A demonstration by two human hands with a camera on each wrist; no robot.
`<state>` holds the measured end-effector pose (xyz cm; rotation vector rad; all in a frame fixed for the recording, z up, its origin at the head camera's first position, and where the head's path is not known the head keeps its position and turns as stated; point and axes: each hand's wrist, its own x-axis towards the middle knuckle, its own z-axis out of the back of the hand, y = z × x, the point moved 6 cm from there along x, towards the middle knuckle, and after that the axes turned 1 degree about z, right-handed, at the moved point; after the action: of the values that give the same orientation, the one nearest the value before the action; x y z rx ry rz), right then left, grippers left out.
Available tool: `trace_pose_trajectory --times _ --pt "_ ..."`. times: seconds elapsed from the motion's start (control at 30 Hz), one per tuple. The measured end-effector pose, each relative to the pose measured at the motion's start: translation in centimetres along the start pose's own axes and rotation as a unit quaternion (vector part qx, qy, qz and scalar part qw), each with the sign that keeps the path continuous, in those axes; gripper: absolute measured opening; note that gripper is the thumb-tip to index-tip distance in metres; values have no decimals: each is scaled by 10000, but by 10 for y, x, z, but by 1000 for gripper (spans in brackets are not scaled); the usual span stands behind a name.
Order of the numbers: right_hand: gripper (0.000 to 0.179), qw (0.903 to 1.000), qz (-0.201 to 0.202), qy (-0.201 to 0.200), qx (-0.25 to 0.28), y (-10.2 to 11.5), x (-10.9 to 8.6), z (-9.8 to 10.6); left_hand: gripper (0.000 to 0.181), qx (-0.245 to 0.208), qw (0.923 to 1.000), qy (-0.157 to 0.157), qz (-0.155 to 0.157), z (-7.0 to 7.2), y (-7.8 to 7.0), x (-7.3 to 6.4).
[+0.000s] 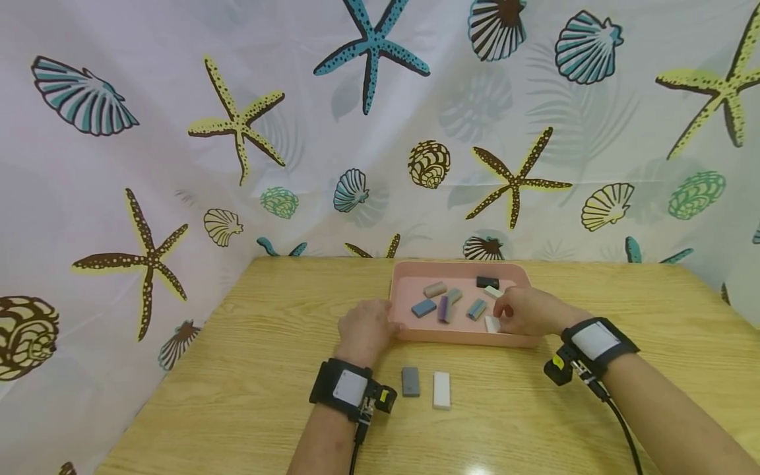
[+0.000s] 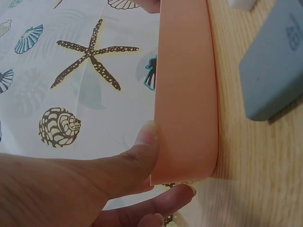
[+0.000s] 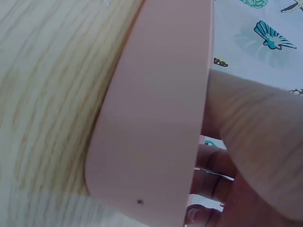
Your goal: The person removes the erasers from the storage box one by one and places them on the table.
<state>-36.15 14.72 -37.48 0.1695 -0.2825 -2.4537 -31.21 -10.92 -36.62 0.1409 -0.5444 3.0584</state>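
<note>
My left hand [image 1: 368, 326] grips the left front corner of a pink tray [image 1: 469, 338]; in the left wrist view the thumb [image 2: 147, 142] lies against the rim, fingers below at the outer side. Over the tray's right front part, my right hand [image 1: 531, 310] reaches in with bent fingers. They pinch a white eraser [image 1: 491, 324], partly covered by the fingertips. In the right wrist view the tray wall [image 3: 151, 113] hides the eraser. Also in the tray are a blue eraser [image 1: 424, 308], a purple one [image 1: 444, 309], a black one [image 1: 487, 282] and several more.
On the wooden table [image 1: 285, 316] before the tray lie a grey eraser [image 1: 410, 382] and a white block [image 1: 441, 390], side by side near my left wrist. Behind the table hangs a cloth [image 1: 320, 152] printed with shells and starfish. A cable [image 1: 620, 422] runs along my right forearm.
</note>
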Motion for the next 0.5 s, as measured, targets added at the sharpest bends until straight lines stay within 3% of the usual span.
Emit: trace_pose_trajectory --times 0.17,0.37,0.5 --pt "18 9996 24 -282 0 2 -2 2 33 29 10000 16 23 0 1 1" --pt "30 9947 -382 -952 4 2 -7 13 33 5 10000 26 34 -2 2 1" --pt "29 9913 -259 -1283 -96 13 -11 23 34 78 10000 31 52 0 1 1"
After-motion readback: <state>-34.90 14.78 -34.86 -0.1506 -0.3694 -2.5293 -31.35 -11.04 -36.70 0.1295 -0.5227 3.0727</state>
